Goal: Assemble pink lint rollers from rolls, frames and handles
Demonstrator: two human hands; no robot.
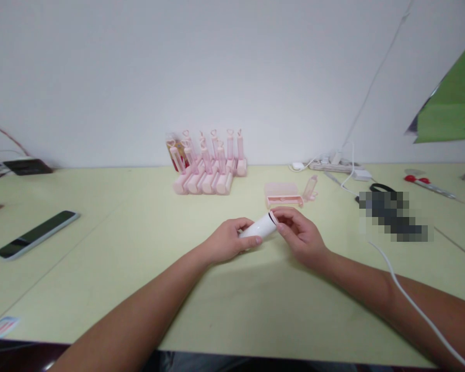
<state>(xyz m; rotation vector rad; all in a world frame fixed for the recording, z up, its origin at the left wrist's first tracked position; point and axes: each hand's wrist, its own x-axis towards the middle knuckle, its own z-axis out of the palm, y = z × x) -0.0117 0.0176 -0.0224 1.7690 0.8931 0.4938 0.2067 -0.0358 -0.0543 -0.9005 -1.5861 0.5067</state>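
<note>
A white cylinder (pixel 256 229) with a black line near its right end is held tilted above the table. My left hand (pixel 229 241) is wrapped round its lower left part. At its upper right end the fingers of my right hand (pixel 300 235) close on the rim, where a pinkish edge shows; what that edge belongs to I cannot make out. Just beyond my hands lies an opened pink case (pixel 283 200). Beside the case a small pink translucent piece (pixel 310 188) leans at an angle.
Several pink cases with upright tubes (pixel 207 173) stand in rows by the wall. A phone (pixel 39 235) lies at left. A power strip (pixel 329 164), a white cable (pixel 405 297) over my right forearm and a red-handled tool (pixel 426 183) are at right. The table's edge (pixel 294 356) is nearest me.
</note>
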